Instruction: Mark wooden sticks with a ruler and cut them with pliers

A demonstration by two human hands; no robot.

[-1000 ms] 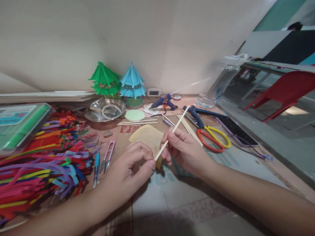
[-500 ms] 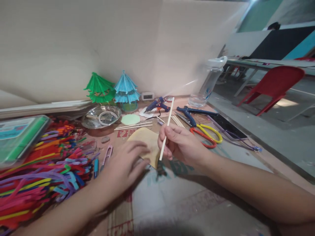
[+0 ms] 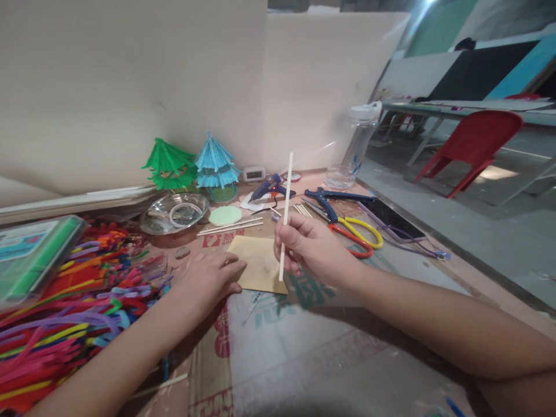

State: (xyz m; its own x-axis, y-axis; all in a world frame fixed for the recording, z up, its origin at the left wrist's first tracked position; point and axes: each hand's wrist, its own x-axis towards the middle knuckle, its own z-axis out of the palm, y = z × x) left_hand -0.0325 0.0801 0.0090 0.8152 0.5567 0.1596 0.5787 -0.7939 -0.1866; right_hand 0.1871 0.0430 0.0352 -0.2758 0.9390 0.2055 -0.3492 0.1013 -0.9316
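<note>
My right hand grips a thin pale wooden stick between thumb and fingers, almost upright. The stick's lower end is over the right edge of a square tan sheet; whether it touches cannot be made out. The sheet lies flat and may be sandpaper. At its left edge rests my left hand, fingers stretched out and loosely apart, with the fingertips on or beside the sheet. Several similar sticks lie behind the sheet, next to a pale green paper disc.
Coloured pipe cleaners and a plastic case fill the left. Behind are a metal dish, green and blue umbrella-like models, and a glue gun. Scissors, pliers, a phone and a bottle stand right.
The tan sheet was bent upward and is now flat. My left hand has drawn back left, off the sheet's middle. The stick has turned more upright in my right hand. The view has shifted.
</note>
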